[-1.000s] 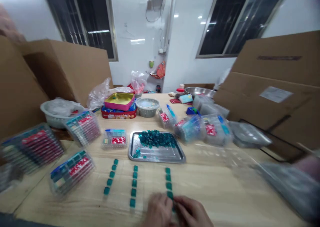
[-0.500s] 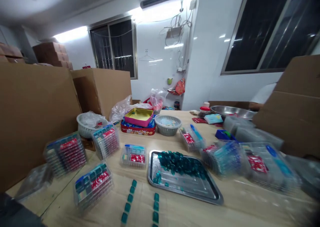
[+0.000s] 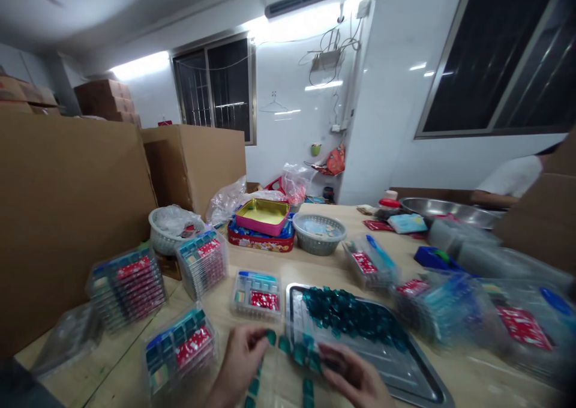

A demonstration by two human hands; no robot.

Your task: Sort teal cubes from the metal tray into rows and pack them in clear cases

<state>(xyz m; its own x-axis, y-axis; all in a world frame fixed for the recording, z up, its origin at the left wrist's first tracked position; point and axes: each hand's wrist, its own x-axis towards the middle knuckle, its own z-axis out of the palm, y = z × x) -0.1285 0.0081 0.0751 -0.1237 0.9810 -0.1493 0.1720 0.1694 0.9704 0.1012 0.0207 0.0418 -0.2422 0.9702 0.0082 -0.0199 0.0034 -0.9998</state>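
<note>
My left hand [image 3: 239,365] is closed in a pinch at the left end of a short row of small glossy teal squares, with one teal square [image 3: 270,337] at its fingertips. My right hand [image 3: 353,375] is closed around several teal squares [image 3: 302,354] at the row's other end; blur hides its exact grip. Below the hands, two columns of teal squares [image 3: 308,390] lie on the tabletop. Just beyond my right hand is a metal tray [image 3: 416,369] bearing a heap of teal squares [image 3: 346,312]. A clear compartment box [image 3: 256,297] with a blue pen and red packet stands ahead.
Stacked filled clear boxes [image 3: 180,348] stand on the left, with more boxes [image 3: 436,312] to the right. A pink tin [image 3: 263,216] and a grey basket [image 3: 319,234] are at the back. Cardboard [image 3: 67,216] walls the left side. Another person's sleeve [image 3: 513,177] shows far right.
Both hands have come into view from below, with teal squares at their fingers. The view has shifted, so the table things sit further right and slightly lower. More of the other person shows.
</note>
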